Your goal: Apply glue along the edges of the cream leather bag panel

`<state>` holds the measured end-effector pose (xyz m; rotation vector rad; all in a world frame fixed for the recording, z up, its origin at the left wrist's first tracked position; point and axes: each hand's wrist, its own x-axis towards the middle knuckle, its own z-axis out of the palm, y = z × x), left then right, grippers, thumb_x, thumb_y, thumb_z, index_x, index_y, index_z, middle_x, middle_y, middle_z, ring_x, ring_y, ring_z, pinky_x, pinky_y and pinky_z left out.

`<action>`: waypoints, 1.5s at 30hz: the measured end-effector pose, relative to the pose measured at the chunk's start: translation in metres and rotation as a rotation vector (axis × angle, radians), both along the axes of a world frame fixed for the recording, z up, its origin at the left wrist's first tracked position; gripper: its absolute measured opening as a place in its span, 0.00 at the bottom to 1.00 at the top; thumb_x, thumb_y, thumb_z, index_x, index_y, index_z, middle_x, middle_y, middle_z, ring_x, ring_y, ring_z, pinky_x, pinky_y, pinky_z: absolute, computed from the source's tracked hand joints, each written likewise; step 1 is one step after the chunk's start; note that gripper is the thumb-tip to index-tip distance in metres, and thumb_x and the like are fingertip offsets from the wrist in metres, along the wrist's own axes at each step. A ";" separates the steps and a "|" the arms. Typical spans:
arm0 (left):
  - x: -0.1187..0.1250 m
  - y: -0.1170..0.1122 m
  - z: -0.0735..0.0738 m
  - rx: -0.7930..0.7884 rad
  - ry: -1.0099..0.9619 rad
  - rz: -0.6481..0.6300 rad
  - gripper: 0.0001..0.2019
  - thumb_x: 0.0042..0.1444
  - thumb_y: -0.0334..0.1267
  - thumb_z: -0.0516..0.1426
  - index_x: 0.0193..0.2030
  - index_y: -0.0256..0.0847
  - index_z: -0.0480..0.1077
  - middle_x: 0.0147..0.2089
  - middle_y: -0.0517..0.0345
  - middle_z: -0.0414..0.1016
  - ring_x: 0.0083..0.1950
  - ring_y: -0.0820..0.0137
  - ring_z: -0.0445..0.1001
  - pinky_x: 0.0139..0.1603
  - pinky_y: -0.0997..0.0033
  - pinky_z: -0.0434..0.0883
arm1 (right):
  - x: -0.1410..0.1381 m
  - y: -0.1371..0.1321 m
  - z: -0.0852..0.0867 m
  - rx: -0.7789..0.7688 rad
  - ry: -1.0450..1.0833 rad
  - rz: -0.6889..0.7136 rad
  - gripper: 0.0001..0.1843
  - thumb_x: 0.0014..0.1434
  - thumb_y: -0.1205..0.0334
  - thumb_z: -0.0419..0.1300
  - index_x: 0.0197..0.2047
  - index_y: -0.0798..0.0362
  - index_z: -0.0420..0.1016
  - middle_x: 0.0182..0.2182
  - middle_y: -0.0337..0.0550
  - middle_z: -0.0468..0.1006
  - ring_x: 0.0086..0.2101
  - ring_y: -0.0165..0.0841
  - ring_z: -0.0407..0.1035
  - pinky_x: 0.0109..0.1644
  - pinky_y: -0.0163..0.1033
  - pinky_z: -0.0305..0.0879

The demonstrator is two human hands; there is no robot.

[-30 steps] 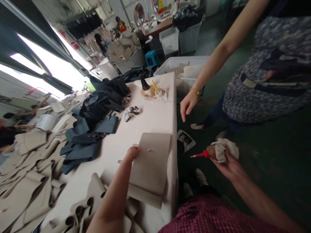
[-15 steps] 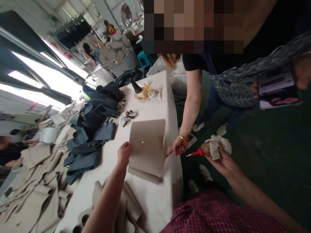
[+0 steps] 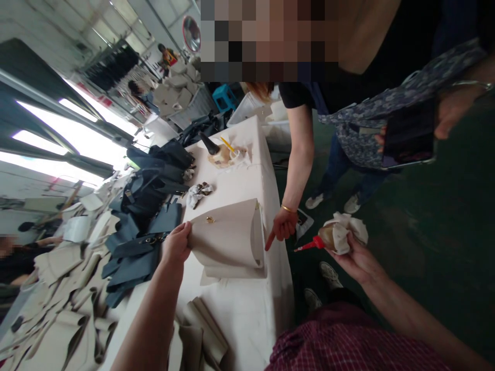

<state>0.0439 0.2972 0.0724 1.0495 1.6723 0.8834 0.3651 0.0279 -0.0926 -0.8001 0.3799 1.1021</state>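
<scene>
The right hand (image 3: pixel 358 260) has its fingers curled around a white cloth (image 3: pixel 345 233), and inside this cloth is a bottle (image 3: pixel 328 236) with a red tip. The left hand (image 3: pixel 176 245) holds the edge of a beige panel (image 3: pixel 228 242) with fingers close together. This panel is bent up on a white table (image 3: pixel 247 314) and has a small gold button (image 3: pixel 210 219). Just beside the panel, a co-worker's hand (image 3: pixel 283 225) points one finger down. Farther along the table lie dark blue bag pieces (image 3: pixel 133 260), a crumpled rag (image 3: pixel 199 195) and a black bottle (image 3: pixel 209 144).
</scene>
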 end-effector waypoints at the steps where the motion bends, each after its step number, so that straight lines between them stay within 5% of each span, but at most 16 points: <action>1: 0.000 -0.003 -0.002 -0.011 -0.012 0.018 0.20 0.27 0.45 0.68 0.29 0.37 0.72 0.22 0.64 0.71 0.23 0.74 0.64 0.24 0.75 0.62 | 0.001 0.001 0.001 0.003 0.008 -0.002 0.29 0.38 0.54 0.74 0.46 0.39 0.75 0.44 0.35 0.80 0.45 0.41 0.74 0.45 0.51 0.76; 11: 0.002 -0.029 -0.021 -0.137 -0.083 0.089 0.09 0.45 0.38 0.64 0.28 0.34 0.73 0.20 0.58 0.73 0.21 0.72 0.69 0.22 0.74 0.66 | 0.000 0.014 -0.003 0.026 0.056 0.036 0.37 0.28 0.55 0.78 0.45 0.39 0.74 0.41 0.33 0.81 0.42 0.38 0.75 0.43 0.48 0.77; 17: 0.007 -0.032 -0.013 -0.257 -0.139 0.033 0.08 0.55 0.37 0.59 0.32 0.33 0.75 0.25 0.53 0.78 0.22 0.68 0.73 0.24 0.71 0.72 | -0.007 0.018 -0.009 0.032 0.094 0.062 0.35 0.29 0.55 0.78 0.44 0.40 0.75 0.41 0.35 0.82 0.41 0.40 0.76 0.40 0.47 0.78; 24: 0.011 -0.030 -0.004 -0.331 -0.172 -0.016 0.05 0.56 0.28 0.56 0.34 0.31 0.73 0.26 0.53 0.79 0.21 0.68 0.74 0.22 0.72 0.74 | -0.005 0.022 -0.024 0.094 0.125 0.072 0.32 0.32 0.58 0.78 0.44 0.40 0.75 0.40 0.34 0.82 0.40 0.38 0.77 0.40 0.44 0.79; 35: 0.005 -0.034 -0.014 -0.289 -0.247 -0.062 0.06 0.56 0.26 0.57 0.41 0.33 0.72 0.30 0.52 0.80 0.24 0.68 0.77 0.24 0.72 0.76 | -0.004 0.111 -0.033 0.185 -0.001 0.037 0.28 0.32 0.60 0.78 0.40 0.45 0.77 0.35 0.34 0.82 0.35 0.32 0.76 0.37 0.34 0.76; 40: -0.001 -0.030 -0.003 -0.280 -0.255 -0.068 0.07 0.59 0.26 0.54 0.40 0.33 0.72 0.30 0.50 0.80 0.25 0.66 0.78 0.24 0.70 0.77 | -0.005 0.149 -0.042 0.210 -0.016 0.050 0.27 0.32 0.61 0.77 0.39 0.46 0.77 0.34 0.32 0.82 0.34 0.31 0.76 0.38 0.35 0.76; 45: -0.002 -0.032 0.013 -0.275 -0.262 -0.071 0.08 0.60 0.26 0.52 0.42 0.33 0.72 0.28 0.50 0.79 0.24 0.65 0.78 0.25 0.70 0.77 | -0.003 0.157 -0.047 0.214 -0.024 0.070 0.25 0.35 0.61 0.76 0.40 0.46 0.77 0.35 0.34 0.82 0.35 0.33 0.76 0.37 0.38 0.76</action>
